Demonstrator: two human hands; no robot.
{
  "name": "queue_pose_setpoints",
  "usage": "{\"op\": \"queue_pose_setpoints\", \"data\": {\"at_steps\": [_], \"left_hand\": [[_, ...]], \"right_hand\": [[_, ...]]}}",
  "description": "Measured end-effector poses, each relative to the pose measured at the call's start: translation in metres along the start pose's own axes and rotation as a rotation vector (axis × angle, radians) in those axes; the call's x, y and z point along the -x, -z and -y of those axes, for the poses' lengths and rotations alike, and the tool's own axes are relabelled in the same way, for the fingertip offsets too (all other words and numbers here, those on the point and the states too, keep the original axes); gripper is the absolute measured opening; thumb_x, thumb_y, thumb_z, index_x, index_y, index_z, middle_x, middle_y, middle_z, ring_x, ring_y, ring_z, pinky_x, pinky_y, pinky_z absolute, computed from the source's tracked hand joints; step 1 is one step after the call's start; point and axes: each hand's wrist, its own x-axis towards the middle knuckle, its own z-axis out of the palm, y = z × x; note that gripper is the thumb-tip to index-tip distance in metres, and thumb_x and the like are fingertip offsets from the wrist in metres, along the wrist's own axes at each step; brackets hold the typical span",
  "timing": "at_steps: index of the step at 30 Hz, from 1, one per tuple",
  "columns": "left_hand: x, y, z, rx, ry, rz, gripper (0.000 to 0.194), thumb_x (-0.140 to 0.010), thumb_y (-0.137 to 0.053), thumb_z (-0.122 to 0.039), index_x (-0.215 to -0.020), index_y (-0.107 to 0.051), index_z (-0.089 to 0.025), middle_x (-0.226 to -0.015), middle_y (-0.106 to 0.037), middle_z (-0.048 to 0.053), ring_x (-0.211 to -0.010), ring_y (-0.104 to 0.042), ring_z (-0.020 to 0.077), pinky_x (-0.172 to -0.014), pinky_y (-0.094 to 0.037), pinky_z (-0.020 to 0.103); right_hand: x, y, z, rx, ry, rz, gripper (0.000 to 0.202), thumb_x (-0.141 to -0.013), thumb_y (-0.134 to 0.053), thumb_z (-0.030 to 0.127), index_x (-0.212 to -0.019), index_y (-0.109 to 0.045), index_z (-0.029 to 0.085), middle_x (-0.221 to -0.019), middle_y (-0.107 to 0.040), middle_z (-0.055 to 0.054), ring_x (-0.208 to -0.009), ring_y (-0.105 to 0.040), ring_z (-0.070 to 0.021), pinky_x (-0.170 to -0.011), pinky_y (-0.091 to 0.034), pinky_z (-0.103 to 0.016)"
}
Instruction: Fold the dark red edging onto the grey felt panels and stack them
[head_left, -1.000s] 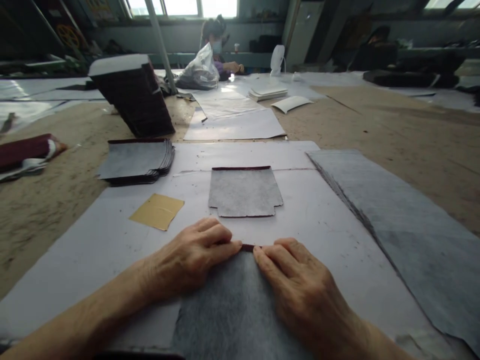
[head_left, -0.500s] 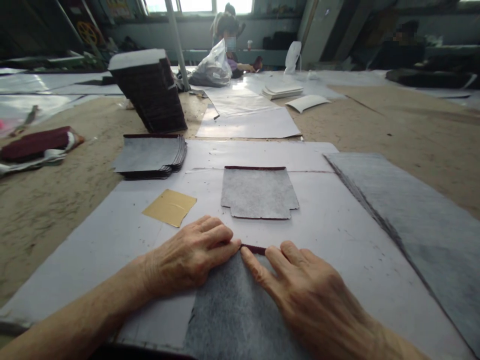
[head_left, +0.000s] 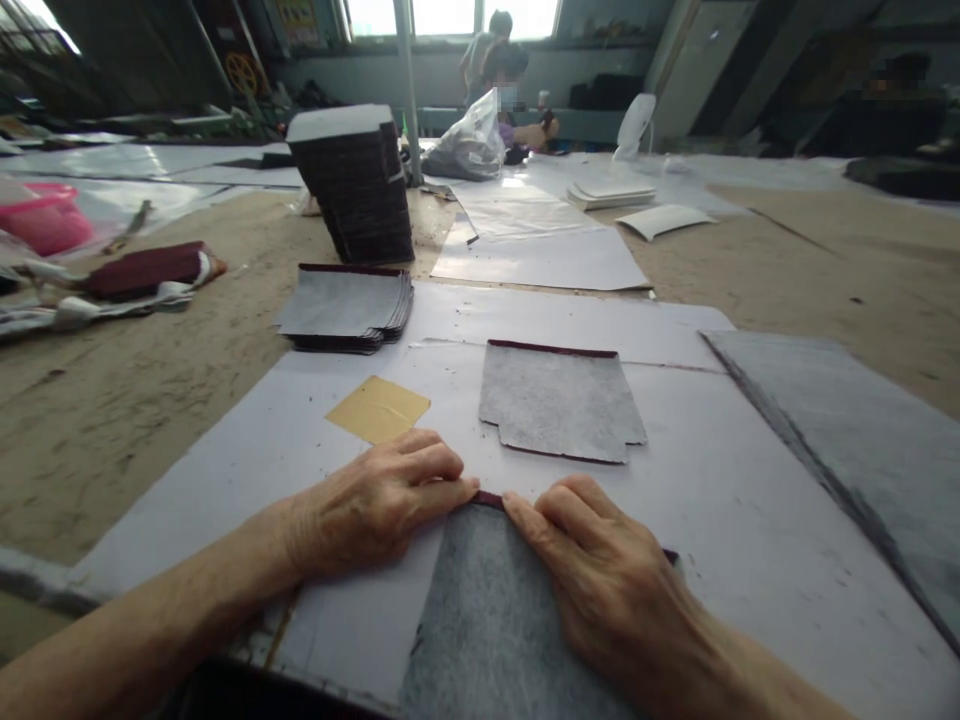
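Note:
A grey-backed sheet of material (head_left: 487,610) lies before me, its far edge showing a narrow dark-red folded strip. My left hand (head_left: 382,495) presses thumb and fingertips on the left end of that strip, fingers curled together. Close to its right, my right hand (head_left: 600,560) bears down on the same strip with its thumb and bent fingers. A short dark-red stretch shows between the two hands. The right hand and forearm hide much of the sheet's right side. Beyond them lies a smaller grey piece (head_left: 559,400) with a dark-red top edge and notched lower corners.
A yellow square card (head_left: 379,408) lies past my left hand. Further off are a fanned stack of grey pieces (head_left: 345,303) and a tall dark stack (head_left: 352,190). Large grey sheets (head_left: 847,420) lie at the right. A person (head_left: 506,95) sits across the table.
The view has turned left, so the table things appear further right. My right-hand fingers, spread before, are now drawn together. Both hands sit further left on the folded edge.

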Motion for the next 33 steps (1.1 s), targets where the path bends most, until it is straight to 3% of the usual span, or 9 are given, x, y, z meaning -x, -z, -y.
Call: {"op": "queue_pose_setpoints", "data": {"at_steps": [7, 10, 13, 19, 30, 33], "left_hand": [[0.0, 0.0, 0.001, -0.026, 0.009, 0.007, 0.034, -0.082, -0.036, -0.001, -0.108, -0.054, -0.012, -0.084, -0.054, 0.007, -0.077, -0.046, 0.0147, -0.07, -0.045, 0.031], [0.003, 0.001, -0.002, -0.074, 0.024, -0.074, 0.038, -0.078, -0.036, 0.001, -0.109, -0.053, -0.015, -0.088, -0.054, 0.007, -0.079, -0.047, 0.0152, -0.071, -0.045, 0.033], [0.007, 0.002, -0.019, -0.1, 0.101, -0.152, 0.04, -0.074, -0.038, 0.0, -0.108, -0.053, -0.014, -0.089, -0.055, 0.008, -0.079, -0.048, 0.0171, -0.069, -0.044, 0.035], [0.012, 0.002, -0.058, 0.035, 0.278, 0.033, 0.034, -0.072, -0.046, -0.008, -0.105, -0.053, -0.012, -0.089, -0.056, 0.009, -0.077, -0.049, 0.0183, -0.069, -0.044, 0.035], [0.016, -0.003, -0.056, 0.016, 0.262, 0.045, 0.037, -0.07, -0.048, -0.009, -0.107, -0.053, -0.01, -0.094, -0.055, 0.01, -0.081, -0.048, 0.0212, -0.071, -0.042, 0.038], [0.016, -0.002, -0.057, 0.006, 0.26, 0.028, 0.036, -0.072, -0.047, -0.008, -0.108, -0.052, -0.01, -0.093, -0.055, 0.01, -0.081, -0.048, 0.0209, -0.07, -0.041, 0.038]], "right_hand": [[-0.006, 0.002, -0.002, -0.004, 0.001, 0.091, 0.041, -0.079, -0.034, 0.002, -0.114, -0.055, 0.007, -0.083, -0.053, -0.01, -0.078, -0.046, -0.0193, -0.063, -0.052, -0.033], [-0.008, 0.003, -0.004, 0.013, -0.001, 0.143, 0.047, -0.075, -0.034, 0.0, -0.117, -0.053, 0.008, -0.084, -0.052, -0.011, -0.078, -0.047, -0.0194, -0.064, -0.052, -0.034], [-0.01, 0.004, -0.005, 0.016, 0.015, 0.191, 0.049, -0.074, -0.034, -0.001, -0.119, -0.052, 0.006, -0.084, -0.05, -0.012, -0.077, -0.046, -0.0196, -0.066, -0.051, -0.036], [-0.017, 0.002, -0.009, -0.03, -0.001, 0.242, 0.05, -0.076, -0.037, 0.003, -0.123, -0.049, 0.014, -0.084, -0.047, -0.009, -0.079, -0.045, -0.0202, -0.066, -0.049, -0.037], [-0.023, 0.002, -0.002, 0.089, -0.019, 0.358, 0.059, -0.071, -0.037, 0.002, -0.127, -0.044, 0.017, -0.086, -0.049, -0.01, -0.078, -0.049, -0.0222, -0.061, -0.049, -0.037], [-0.022, 0.007, -0.009, -0.003, -0.082, 0.324, 0.048, -0.076, -0.037, 0.005, -0.12, -0.049, 0.018, -0.083, -0.05, -0.007, -0.071, -0.05, -0.0171, -0.061, -0.049, -0.032]]}}
